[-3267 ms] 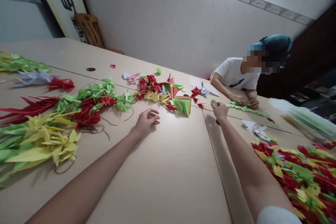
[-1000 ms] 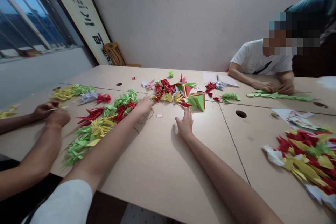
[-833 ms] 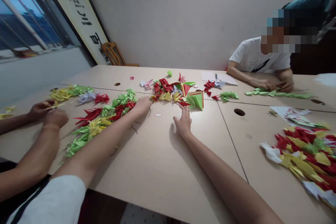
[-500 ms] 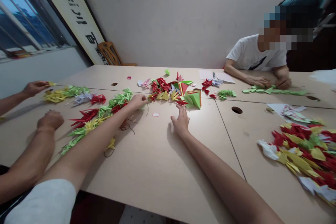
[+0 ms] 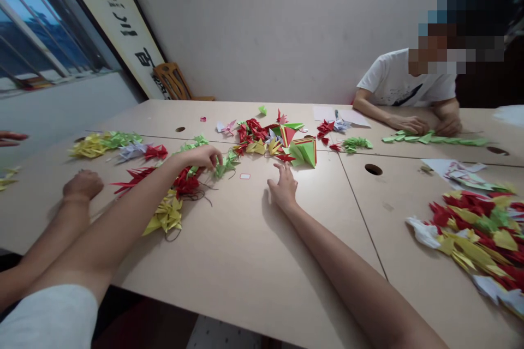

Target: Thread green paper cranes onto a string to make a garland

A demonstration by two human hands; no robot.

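Note:
My left hand [image 5: 204,157] is low over the table, its fingers curled down and pinched together beside a green folded-paper string [image 5: 227,166]. Whatever lies between those fingertips is hidden. Under and beside my left forearm are red folded-paper pieces [image 5: 187,182] and yellow folded-paper pieces [image 5: 167,212], with thin dark cord near them. My right hand [image 5: 283,185] rests on the table, fingers apart and holding nothing. Its fingertips are close to a red folded piece [image 5: 285,157] and a fanned stack of green and red paper [image 5: 303,152].
A neighbour's fist [image 5: 83,184] rests at my left, beside yellow folded pieces [image 5: 88,145]. Across the table, a person in a white shirt [image 5: 395,79] handles a green paper chain [image 5: 440,139]. At right lies a large colourful paper heap [image 5: 483,229], near a table hole [image 5: 373,169].
My left hand has drawn back leftward, uncovering green paper at its right. My right hand stays nearly still. At far left, the neighbour's other hand has moved left, away from the yellow pieces.

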